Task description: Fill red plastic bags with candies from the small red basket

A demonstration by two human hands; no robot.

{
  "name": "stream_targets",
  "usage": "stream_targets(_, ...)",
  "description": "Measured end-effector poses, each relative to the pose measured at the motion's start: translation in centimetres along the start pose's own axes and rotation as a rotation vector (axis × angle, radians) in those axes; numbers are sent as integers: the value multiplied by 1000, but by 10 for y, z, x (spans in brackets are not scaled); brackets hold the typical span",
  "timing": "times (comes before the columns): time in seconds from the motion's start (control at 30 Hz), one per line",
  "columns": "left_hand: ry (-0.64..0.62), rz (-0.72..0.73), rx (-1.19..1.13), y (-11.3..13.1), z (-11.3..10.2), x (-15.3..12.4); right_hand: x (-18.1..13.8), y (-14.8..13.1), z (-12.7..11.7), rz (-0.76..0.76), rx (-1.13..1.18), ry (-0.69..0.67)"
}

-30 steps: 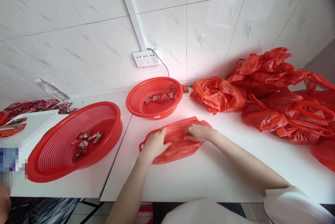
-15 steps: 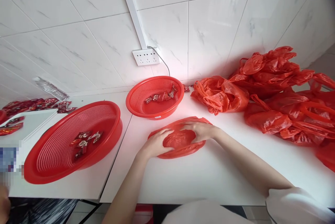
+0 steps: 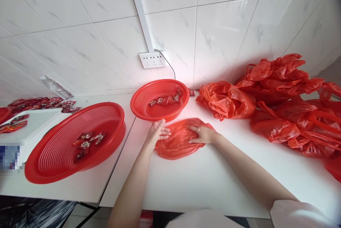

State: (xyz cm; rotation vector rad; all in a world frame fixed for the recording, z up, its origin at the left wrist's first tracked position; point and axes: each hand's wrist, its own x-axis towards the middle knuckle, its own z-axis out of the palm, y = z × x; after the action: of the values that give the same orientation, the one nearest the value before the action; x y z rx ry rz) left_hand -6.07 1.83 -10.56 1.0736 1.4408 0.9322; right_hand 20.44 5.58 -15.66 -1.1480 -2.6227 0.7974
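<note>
A thin red plastic bag (image 3: 176,142) lies crumpled on the white table in front of me. On its right side rests my right hand (image 3: 204,134), fingers spread over the film. My left hand (image 3: 156,133) is at the bag's left edge, raised on its side with the fingers apart and holding nothing; whether it touches the film I cannot tell. Just beyond it stands a small red plastic basket (image 3: 142,112) with several small wrapped packets (image 3: 166,100) inside. The bag's opening does not show clearly now.
A larger red basket (image 3: 117,114) with several packets stands tilted at left. Filled red bags (image 3: 277,125) crowd the right side, one bundle (image 3: 226,100) nearer the middle. More red packets (image 3: 34,103) lie far left beside a white tray (image 3: 39,121). A socket strip (image 3: 152,59) is on the wall.
My left hand has come out of the bag's opening and moved up to its left edge. The opening has sunk together. My right hand stays on the right side, its fingers flatter.
</note>
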Motion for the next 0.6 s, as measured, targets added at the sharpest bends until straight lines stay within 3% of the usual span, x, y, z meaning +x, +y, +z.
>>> stream_targets(0.1,6,-164,-311,11,-3,6,0,1,6,-134,-110,118)
stream_targets(0.27,-28,-147,-565,11,0,16,0,-7,18,-414,-316,306)
stream_targets(0.37,2,-129,-634,9,1,19,-2,-13,21,-426,-341,354)
stream_targets(0.6,97,-167,-549,3,-7,13,-4,-20,12,-366,-296,407)
